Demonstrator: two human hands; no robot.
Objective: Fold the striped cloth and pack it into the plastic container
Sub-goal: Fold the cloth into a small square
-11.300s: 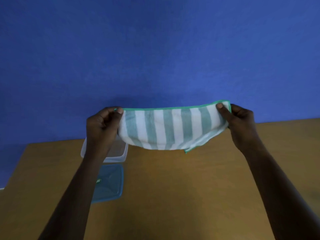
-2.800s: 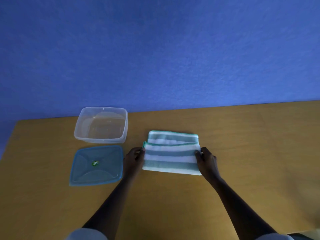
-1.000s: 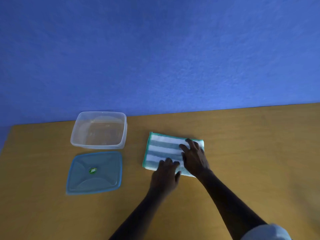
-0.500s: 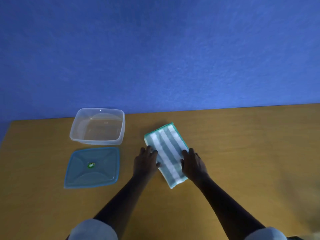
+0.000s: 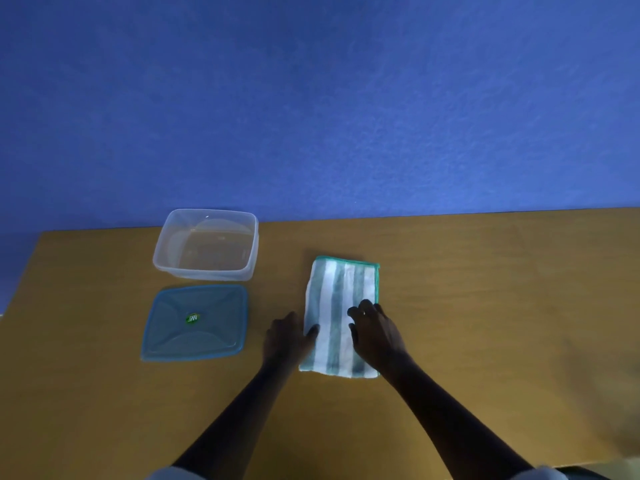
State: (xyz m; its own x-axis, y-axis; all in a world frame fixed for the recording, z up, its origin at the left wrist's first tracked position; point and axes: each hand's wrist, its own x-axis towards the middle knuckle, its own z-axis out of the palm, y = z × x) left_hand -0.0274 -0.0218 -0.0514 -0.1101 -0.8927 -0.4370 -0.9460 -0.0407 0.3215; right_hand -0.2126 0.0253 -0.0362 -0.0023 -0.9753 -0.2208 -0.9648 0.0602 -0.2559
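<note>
Here, nearest the camera, two bare forearms reach forward over the wooden table (image 5: 485, 306), with pale sleeve edges just visible at the bottom of the head view. The left hand (image 5: 285, 339) rests at the near left edge of the striped cloth (image 5: 341, 306); its thumb overlaps the cloth edge, but the picture does not show whether the fingers pinch the fabric or merely steady it. The right hand (image 5: 375, 332) lies palm down on the near right part of the cloth, fingers spread and flat, gripping nothing.

The striped cloth lies flat on the table as a narrow folded rectangle, long axis running away from the person, stripes lengthwise, green hem along the far and right edges. It is well apart from both plastic parts.

To the left, the blue lid (image 5: 194, 322) lies flat on the table. Just beyond it stands the plastic container (image 5: 207, 244), open, clear, and with nothing in it.

Judged step: folding is under way, with the cloth aligned and pressed flat. Packing is not yet begun.

Judged next move: the cloth appears longer than the container is deep, so one further fold, near end to far end, is probably required. Both hands then need to grip the bundle firmly enough to keep the layers together, carry it left, and lower it into the container.
</note>
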